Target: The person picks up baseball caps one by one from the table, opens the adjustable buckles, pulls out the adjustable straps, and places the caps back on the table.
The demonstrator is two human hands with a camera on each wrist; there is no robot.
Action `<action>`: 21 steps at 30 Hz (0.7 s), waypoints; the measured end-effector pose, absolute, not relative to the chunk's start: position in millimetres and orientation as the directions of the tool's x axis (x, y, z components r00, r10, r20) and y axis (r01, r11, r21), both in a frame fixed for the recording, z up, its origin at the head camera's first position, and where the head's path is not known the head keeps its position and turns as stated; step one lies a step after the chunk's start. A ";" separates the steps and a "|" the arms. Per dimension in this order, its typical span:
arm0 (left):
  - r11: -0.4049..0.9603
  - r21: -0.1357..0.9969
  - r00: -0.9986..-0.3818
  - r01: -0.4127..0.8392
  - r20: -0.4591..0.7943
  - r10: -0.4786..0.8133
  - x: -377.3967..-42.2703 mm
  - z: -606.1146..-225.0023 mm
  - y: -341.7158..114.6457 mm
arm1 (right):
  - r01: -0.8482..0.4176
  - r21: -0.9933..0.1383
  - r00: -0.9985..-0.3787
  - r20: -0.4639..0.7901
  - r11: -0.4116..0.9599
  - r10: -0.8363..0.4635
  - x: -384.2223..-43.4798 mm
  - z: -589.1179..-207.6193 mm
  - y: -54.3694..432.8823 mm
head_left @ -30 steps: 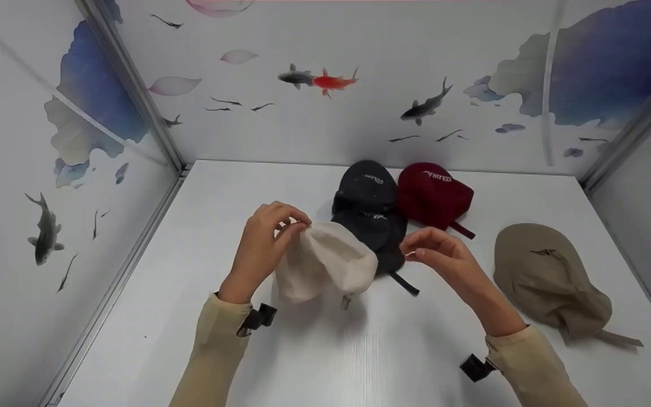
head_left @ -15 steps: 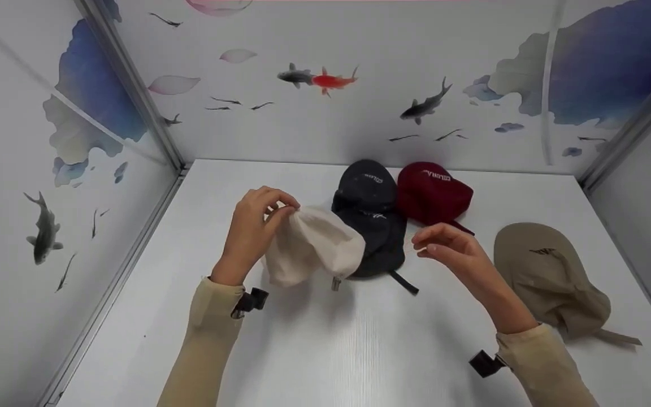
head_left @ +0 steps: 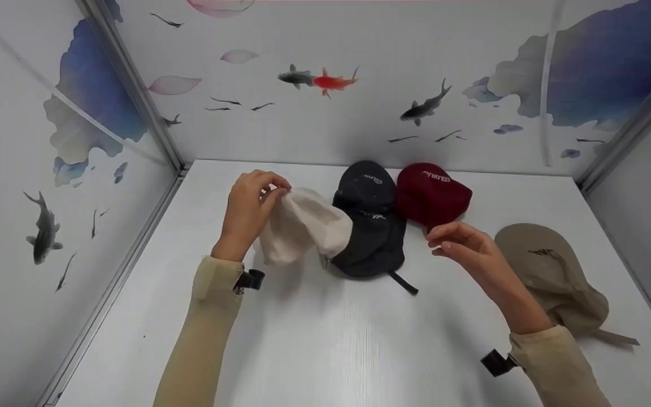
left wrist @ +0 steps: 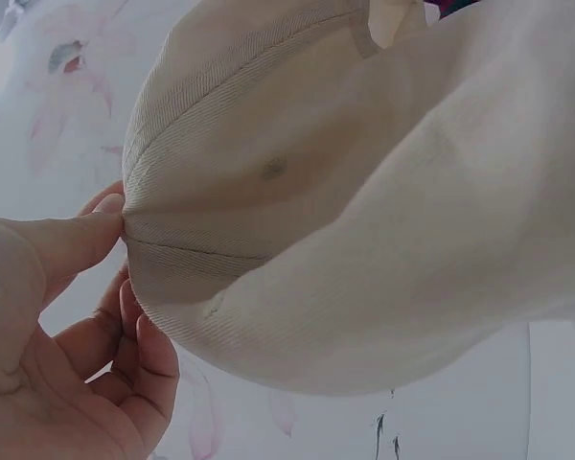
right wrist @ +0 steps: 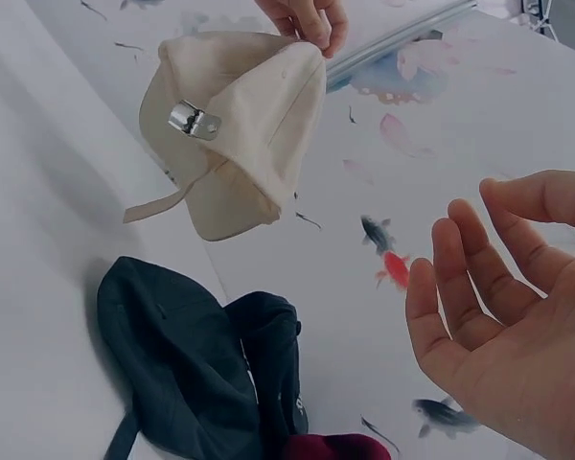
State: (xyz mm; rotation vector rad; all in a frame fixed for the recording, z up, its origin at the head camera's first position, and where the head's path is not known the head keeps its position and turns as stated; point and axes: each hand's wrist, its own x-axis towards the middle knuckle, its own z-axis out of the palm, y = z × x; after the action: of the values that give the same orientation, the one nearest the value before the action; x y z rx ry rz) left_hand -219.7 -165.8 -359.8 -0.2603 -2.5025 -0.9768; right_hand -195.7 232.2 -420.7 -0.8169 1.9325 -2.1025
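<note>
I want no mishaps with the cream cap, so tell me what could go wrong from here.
The left grip pinches the cream cap at one edge and the right grip holds nothing, so the cream cap could slip or swing. Lowered toward the right, it might shift the nearer dark cap. Its strap hangs free and could snag.

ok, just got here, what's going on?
A person's left hand pinches the cream cap by its edge, holding it up off the table. The right hand holds nothing, fingers loosely bent. Two dark caps lie together beside the red cap; the olive-brown cap lies apart, toward the table's right side.
</note>
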 end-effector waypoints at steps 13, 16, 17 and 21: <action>0.783 0.562 -0.867 0.268 0.495 -0.059 -262.4 -378.3 -172.7 | -0.233 -0.963 -0.851 0.269 -0.135 -0.451 -192.1 -421.1 260.3; 0.786 0.562 -0.865 0.259 0.496 -0.069 -270.9 -389.3 -175.0 | -0.232 -0.963 -0.855 0.270 -0.139 -0.442 -190.5 -422.2 266.4; 0.787 0.562 -0.866 0.255 0.495 -0.073 -273.3 -393.7 -175.7 | -0.231 -0.962 -0.857 0.272 -0.144 -0.438 -190.1 -422.6 267.9; 0.797 0.559 -0.875 0.229 0.477 -0.083 -278.9 -412.3 -178.8 | -0.254 -0.946 -0.842 0.318 -0.199 -0.436 -190.5 -424.2 272.4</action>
State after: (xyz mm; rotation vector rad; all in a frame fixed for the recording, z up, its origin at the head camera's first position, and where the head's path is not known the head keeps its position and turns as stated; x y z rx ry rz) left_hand -278.9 -178.8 -412.3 -0.1091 -2.4958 -0.8630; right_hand -190.5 272.4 -424.2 -0.8276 1.9030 -2.1887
